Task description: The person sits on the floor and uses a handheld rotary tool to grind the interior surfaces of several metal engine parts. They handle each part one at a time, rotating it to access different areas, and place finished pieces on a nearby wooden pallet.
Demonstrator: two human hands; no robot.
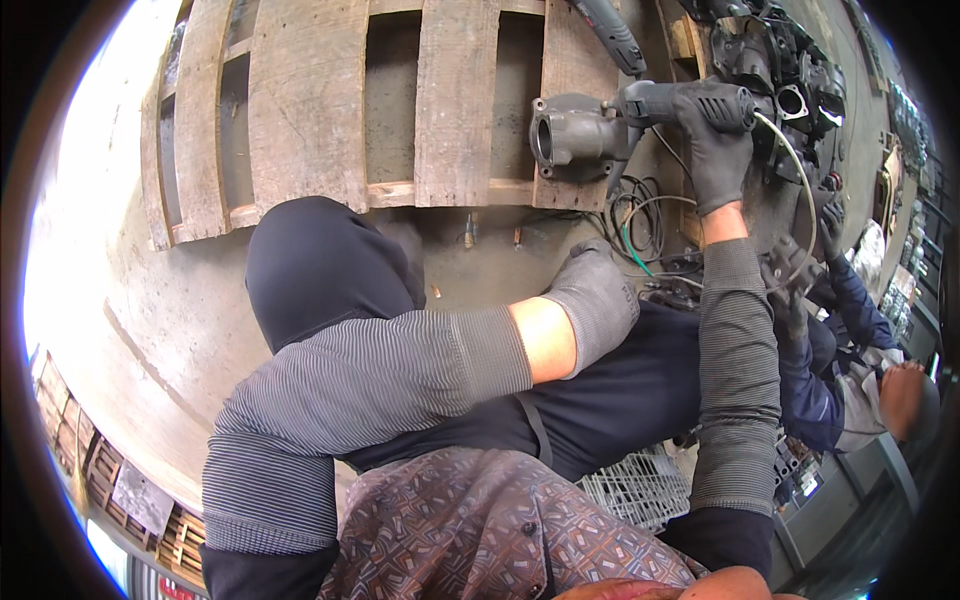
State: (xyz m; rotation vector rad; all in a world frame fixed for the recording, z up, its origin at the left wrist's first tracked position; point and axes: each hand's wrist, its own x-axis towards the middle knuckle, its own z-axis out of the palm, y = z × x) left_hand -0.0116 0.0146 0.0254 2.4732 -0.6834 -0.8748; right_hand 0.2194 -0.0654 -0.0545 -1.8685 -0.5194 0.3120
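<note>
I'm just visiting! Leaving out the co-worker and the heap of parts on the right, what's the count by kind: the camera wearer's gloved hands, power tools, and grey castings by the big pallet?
Gloved hands: 2 (left hand, right hand)
Power tools: 2 (held tool, tool at the top edge)
Grey castings: 1 (flanged casting)
Total: 5

The power tool [650, 103] is a dark grey, long-bodied grinder between 1 and 2 o'clock in the view, held level with its head toward 9 o'clock and its slotted rear toward 3 o'clock. A pale cord [803, 180] leaves that rear end and curves down toward 5 o'clock. The metal casting [585, 130], dull grey and tubular, lies on its side at 1 o'clock, its flanged round opening facing 9 o'clock, with lugs around the rim. The tool's head is at the casting's 3 o'clock end; whether they touch is unclear.
</note>
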